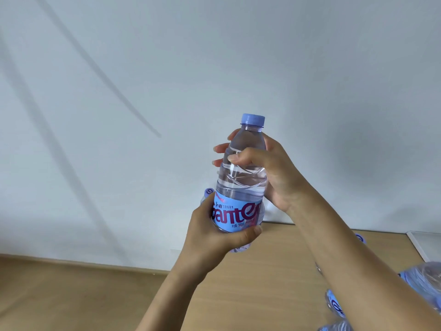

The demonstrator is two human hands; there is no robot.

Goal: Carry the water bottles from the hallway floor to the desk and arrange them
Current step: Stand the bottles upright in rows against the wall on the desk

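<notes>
- The counter (274, 271) ran along a pale wall (214, 56), with more bottles (420, 280) lying at its right edge.
- One water bottle (241, 177) was held upright above the counter, capped.
- The right hand (269, 168) gripped its shoulder; the left hand (214, 232) gripped its labelled base.
- This looked like the arranging step; next, it needed setting down upright beside another bottle's cap (209, 192) behind it.

Plain pale wall (214, 56), diagonal shadow streaks across it; light wood desk (71, 295) abutting wall below.

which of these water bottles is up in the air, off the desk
The upright bottle with the full blue label, gripped by both the left hand and right hand. The others sit low, mostly hidden.
</notes>
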